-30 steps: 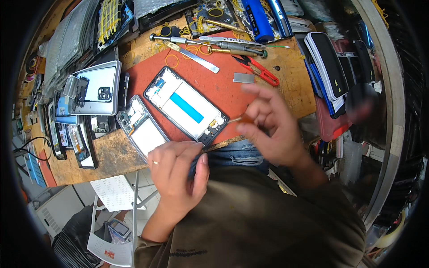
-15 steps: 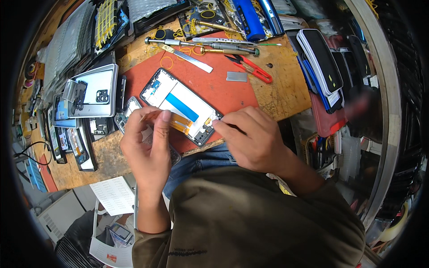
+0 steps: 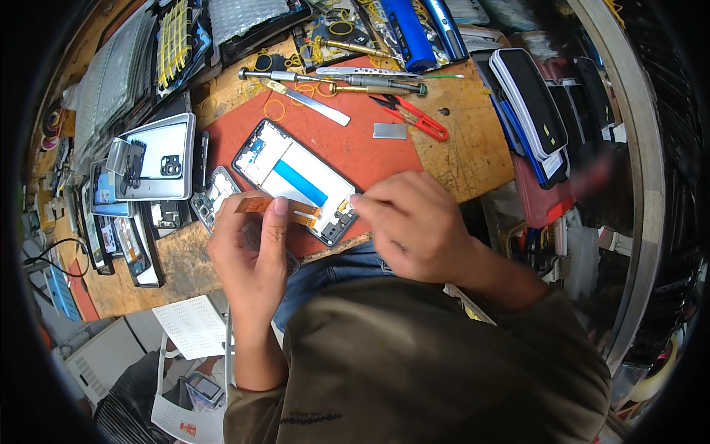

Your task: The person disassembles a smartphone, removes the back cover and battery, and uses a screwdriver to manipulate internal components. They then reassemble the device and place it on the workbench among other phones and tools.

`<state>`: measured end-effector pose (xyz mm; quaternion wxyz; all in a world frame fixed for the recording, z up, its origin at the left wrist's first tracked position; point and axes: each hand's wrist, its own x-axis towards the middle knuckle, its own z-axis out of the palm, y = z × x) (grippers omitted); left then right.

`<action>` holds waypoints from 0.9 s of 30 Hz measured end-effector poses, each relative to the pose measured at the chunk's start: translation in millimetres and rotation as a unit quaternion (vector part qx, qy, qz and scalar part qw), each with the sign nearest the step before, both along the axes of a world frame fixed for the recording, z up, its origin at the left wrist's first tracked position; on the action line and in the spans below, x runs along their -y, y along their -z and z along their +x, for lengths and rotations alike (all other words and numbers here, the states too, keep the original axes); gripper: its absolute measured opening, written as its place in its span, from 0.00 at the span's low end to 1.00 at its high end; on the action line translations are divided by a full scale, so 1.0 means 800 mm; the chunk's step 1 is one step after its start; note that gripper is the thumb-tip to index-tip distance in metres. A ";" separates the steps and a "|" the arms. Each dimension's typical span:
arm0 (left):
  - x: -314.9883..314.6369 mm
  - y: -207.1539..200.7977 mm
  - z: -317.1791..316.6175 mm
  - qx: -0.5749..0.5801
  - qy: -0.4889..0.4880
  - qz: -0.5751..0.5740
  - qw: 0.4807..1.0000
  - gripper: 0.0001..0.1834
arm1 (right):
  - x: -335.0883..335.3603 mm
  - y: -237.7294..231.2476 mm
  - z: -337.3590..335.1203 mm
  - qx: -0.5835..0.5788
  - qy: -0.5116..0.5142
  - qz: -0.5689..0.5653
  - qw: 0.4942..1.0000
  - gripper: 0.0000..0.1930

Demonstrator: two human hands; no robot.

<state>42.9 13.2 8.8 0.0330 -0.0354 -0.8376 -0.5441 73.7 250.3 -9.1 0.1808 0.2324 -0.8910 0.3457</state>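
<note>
"Worn wooden bench, flat red-orange mat over it. What lies between the hands?"

"An opened phone frame, black-rimmed, pale inside, with a blue strip down its middle. It rests on the mat, long axis slanting from far left to near right"

"Which hand is nearer its near-right end?"

"Right hand, fingertips bunched by that corner; I cannot tell whether they are pinching anything"

"And the left hand?"

"Thumb and fingers clamped on a thin, flat orange ribbon cable, at the frame's near-left side. Its free end reaches right, over the frame's near end, at a shallow angle to that long axis"

"Touching the frame?"

"Cannot tell; it may hang just above"
</note>
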 end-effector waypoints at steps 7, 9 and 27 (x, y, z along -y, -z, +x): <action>0.007 0.004 0.005 -0.009 0.018 -0.023 1.000 0.08 | -0.011 -0.025 -0.035 0.288 0.021 -0.122 0.950 0.03; 0.008 0.006 0.007 -0.020 0.023 -0.029 0.999 0.07 | -0.007 -0.030 -0.052 0.316 -0.002 -0.073 0.946 0.03; 0.035 0.008 0.013 -0.012 0.023 0.001 1.000 0.06 | -0.003 -0.052 -0.099 0.464 -0.048 0.047 0.883 0.05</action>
